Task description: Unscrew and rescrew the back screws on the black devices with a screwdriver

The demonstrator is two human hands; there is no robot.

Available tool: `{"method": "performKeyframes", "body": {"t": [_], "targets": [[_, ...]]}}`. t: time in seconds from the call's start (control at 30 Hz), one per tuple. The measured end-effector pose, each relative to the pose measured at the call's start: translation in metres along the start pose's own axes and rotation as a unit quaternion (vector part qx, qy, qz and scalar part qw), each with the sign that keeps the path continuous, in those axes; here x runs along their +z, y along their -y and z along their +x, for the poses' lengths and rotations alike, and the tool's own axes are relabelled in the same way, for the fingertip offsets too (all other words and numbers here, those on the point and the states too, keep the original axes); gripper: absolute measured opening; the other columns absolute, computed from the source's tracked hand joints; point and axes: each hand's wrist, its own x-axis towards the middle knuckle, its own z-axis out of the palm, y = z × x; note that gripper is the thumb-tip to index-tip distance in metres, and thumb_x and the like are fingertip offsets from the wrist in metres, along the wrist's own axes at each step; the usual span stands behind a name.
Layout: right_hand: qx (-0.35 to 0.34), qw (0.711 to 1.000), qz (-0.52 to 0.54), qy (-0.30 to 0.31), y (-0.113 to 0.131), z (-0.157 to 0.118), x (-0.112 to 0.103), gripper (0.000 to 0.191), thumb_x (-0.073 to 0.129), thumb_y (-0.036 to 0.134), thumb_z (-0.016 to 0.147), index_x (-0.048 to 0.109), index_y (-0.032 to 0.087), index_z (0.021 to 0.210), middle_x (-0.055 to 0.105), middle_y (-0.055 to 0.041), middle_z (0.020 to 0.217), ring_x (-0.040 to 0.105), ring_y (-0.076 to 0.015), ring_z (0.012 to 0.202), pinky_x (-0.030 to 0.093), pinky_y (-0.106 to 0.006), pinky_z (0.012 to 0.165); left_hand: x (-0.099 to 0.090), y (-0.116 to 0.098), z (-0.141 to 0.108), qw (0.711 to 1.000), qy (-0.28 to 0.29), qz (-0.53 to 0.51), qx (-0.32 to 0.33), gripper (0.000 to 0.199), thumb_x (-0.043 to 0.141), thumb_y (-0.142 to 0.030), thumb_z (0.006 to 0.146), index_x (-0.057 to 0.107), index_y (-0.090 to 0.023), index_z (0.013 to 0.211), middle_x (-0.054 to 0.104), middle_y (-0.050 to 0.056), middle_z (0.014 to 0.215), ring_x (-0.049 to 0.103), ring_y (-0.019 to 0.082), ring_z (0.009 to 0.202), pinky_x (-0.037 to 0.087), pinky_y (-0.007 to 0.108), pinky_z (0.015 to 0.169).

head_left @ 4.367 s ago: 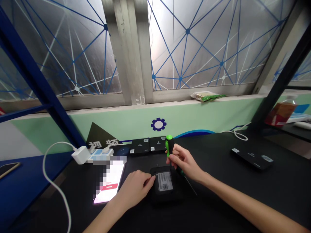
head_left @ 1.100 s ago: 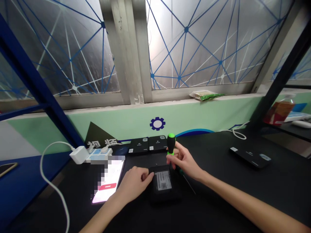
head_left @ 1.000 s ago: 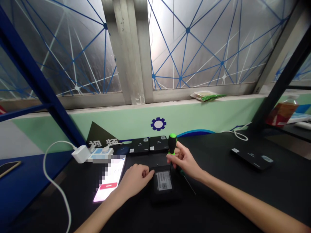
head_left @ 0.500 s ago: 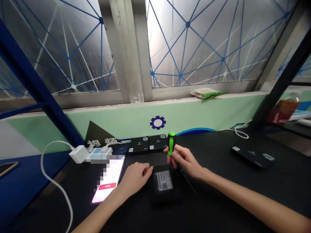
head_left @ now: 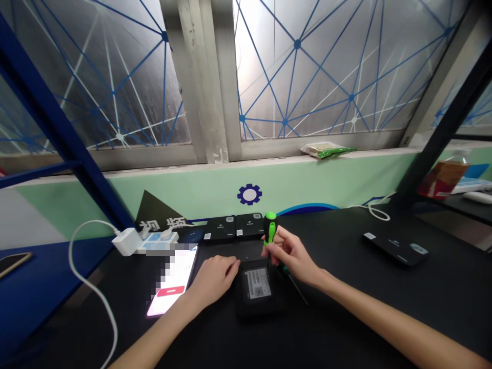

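A flat black box (head_left: 246,302) with a white printed label (head_left: 259,283) lies on the dark table in front of me. My left hand (head_left: 217,277) is closed at the box's far left corner, thumb and forefinger against it; the other fingers are curled under. Between the fingers of my right hand (head_left: 290,251) is a green-and-black screwdriver (head_left: 270,229), held upright over the far right corner. My fingers hide its tip. A second screwdriver (head_left: 298,289) lies beside the box, partly under my right hand. A tiny light-coloured piece, perhaps a screw (head_left: 247,258), shows just beyond the box.
Two black boxes (head_left: 219,229) stand behind, near the wall. Another black box (head_left: 395,248) lies to the right. At left are a lit phone (head_left: 175,279), a power strip (head_left: 157,243) with a white charger (head_left: 126,242) and its cable (head_left: 98,292). A green packet (head_left: 328,149) rests on the sill.
The view has shifted slightly. My right hand still keeps the screwdriver upright at the same corner, and my left hand stays at the box.
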Motion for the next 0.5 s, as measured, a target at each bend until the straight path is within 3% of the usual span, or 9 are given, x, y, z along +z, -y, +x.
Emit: {"method": "performKeyframes", "body": {"t": [0.3, 0.5], "targets": [[-0.032, 0.999, -0.032, 0.016, 0.0006, -0.0027, -0.0002, 0.03, 0.045, 0.047, 0.1, 0.054, 0.019, 0.106, 0.064, -0.0031, 0.082, 0.052, -0.0112, 0.056, 0.043, -0.025, 0.052, 0.0019, 0.0019, 0.0017, 1.0, 0.007, -0.001, 0.002, 0.041, 0.036, -0.034, 0.103, 0.056, -0.02, 0.07, 0.064, 0.004, 0.068, 0.062, 0.021, 0.064, 0.027, 0.028, 0.056], [0.001, 1.0, -0.002, -0.021, -0.0041, -0.0009, 0.0055, 0.032, 0.067, 0.044, 0.089, 0.047, 0.023, 0.099, 0.061, 0.002, 0.074, 0.056, -0.0116, 0.055, 0.045, -0.022, 0.048, 0.0021, 0.0018, 0.0018, 1.0, 0.011, -0.007, 0.001, 0.041, 0.035, -0.033, 0.103, 0.058, -0.019, 0.072, 0.064, 0.004, 0.069, 0.062, 0.021, 0.064, 0.027, 0.028, 0.056]]}}
